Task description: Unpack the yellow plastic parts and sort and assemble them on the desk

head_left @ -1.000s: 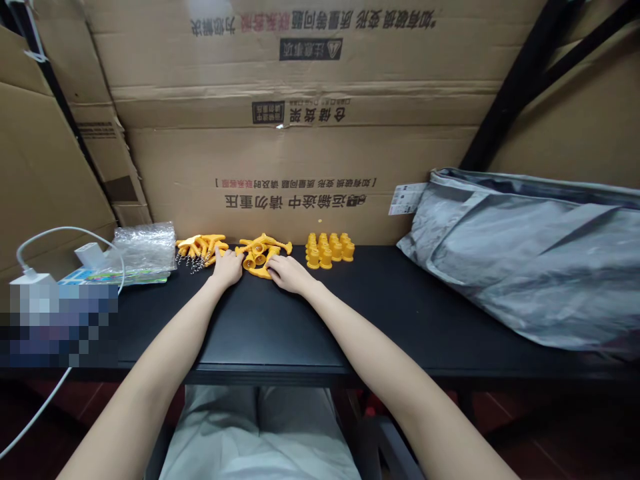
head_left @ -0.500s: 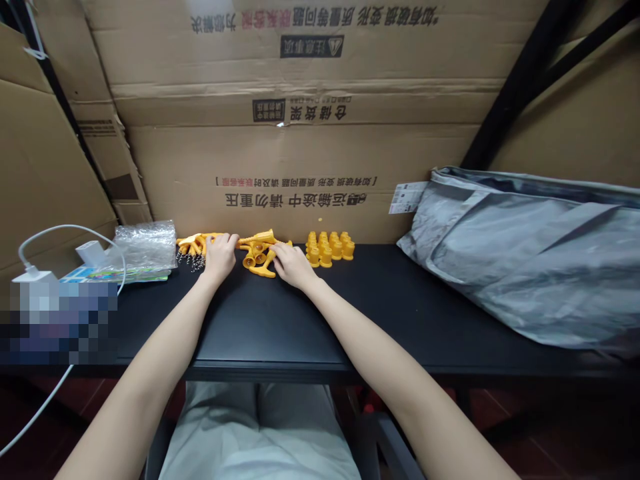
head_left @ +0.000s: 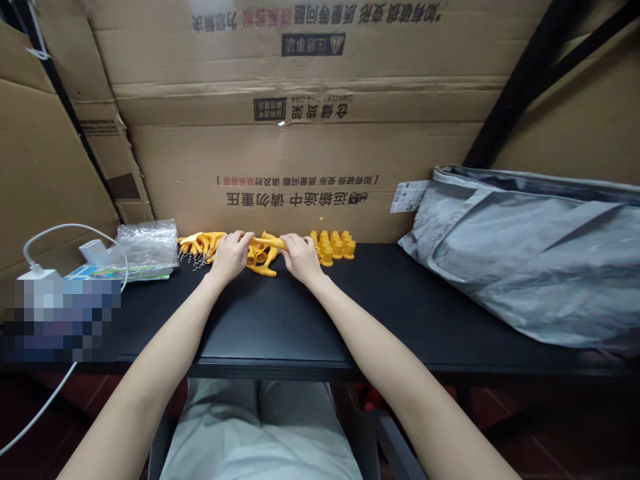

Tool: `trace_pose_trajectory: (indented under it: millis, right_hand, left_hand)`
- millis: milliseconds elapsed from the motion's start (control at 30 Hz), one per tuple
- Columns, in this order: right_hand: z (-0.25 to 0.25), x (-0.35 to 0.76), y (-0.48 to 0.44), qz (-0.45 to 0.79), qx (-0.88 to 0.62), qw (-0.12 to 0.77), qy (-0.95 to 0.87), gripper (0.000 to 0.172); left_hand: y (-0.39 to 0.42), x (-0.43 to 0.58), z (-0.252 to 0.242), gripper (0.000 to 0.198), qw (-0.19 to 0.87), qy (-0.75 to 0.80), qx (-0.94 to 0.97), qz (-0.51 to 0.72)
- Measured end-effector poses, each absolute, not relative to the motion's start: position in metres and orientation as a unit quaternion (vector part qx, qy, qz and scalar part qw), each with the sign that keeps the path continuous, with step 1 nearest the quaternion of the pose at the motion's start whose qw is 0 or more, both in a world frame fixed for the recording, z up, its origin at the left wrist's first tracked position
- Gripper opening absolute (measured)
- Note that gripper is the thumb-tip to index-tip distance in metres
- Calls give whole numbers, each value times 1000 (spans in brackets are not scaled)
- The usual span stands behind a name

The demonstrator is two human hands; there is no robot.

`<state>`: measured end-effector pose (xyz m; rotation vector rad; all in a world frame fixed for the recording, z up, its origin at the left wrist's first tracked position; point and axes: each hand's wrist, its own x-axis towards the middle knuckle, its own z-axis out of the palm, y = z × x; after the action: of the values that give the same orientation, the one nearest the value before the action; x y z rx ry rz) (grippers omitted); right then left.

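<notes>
Small yellow plastic parts lie in three groups at the back of a black table point(head_left: 280, 327). My left hand point(head_left: 229, 255) and my right hand point(head_left: 300, 256) rest on the middle pile of funnel-shaped yellow pieces point(head_left: 263, 255). Together they pinch one long yellow piece point(head_left: 266, 242) between them, the left at its left end, the right at its right end. A heap of yellow handle parts with small metal chains point(head_left: 199, 245) lies just left of my left hand. Several upright yellow caps point(head_left: 336, 245) stand just right of my right hand.
Cardboard boxes point(head_left: 300, 120) form a wall behind the table. A clear plastic bag point(head_left: 145, 244), a white charger point(head_left: 93, 253) with cable and a colourful sheet lie at the left. A large grey fabric bag point(head_left: 525, 253) fills the right side. A black frame bar point(head_left: 520, 73) slants at upper right.
Both hands slid further back onto the middle pile and came closer together. They have lifted one long yellow piece between them; the right hand now sits against the upright caps.
</notes>
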<state>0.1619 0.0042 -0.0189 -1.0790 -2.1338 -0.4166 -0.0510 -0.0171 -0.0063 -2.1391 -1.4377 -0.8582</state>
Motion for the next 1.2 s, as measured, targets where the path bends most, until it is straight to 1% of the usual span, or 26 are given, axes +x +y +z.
trace_pose_trajectory:
  millis: [200, 400, 500, 567, 733, 867, 1067, 1200]
  right_hand:
    - [-15, 164, 0, -150, -400, 360, -830, 31]
    - [-15, 163, -1, -139, -399, 344, -839, 30]
    - [-12, 163, -1, -145, -403, 334, -839, 29]
    - [-10, 163, -2, -156, -403, 327, -841, 29]
    - [-10, 165, -1, -200, -391, 317, -841, 27]
    - [-13, 165, 4, -232, -382, 323, -834, 26]
    - [-15, 166, 5, -231, -361, 329, -842, 22]
    - [-18, 165, 3, -213, -353, 316, -854, 28]
  left_hand:
    - [-14, -51, -14, 40, 187, -517, -773, -316]
    - [-12, -50, -15, 28, 194, -536, -764, -303]
    - [-11, -51, -16, 23, 189, -526, -766, -316]
    - [-9, -52, -18, 22, 163, -518, -769, -338]
    - [-5, -51, -24, 25, 63, -510, -766, -387]
    - [-6, -49, -23, 25, 28, -513, -766, -386]
    - [-8, -50, -23, 28, 70, -511, -770, -377]
    - [-8, -52, -25, 31, 88, -522, -773, -351]
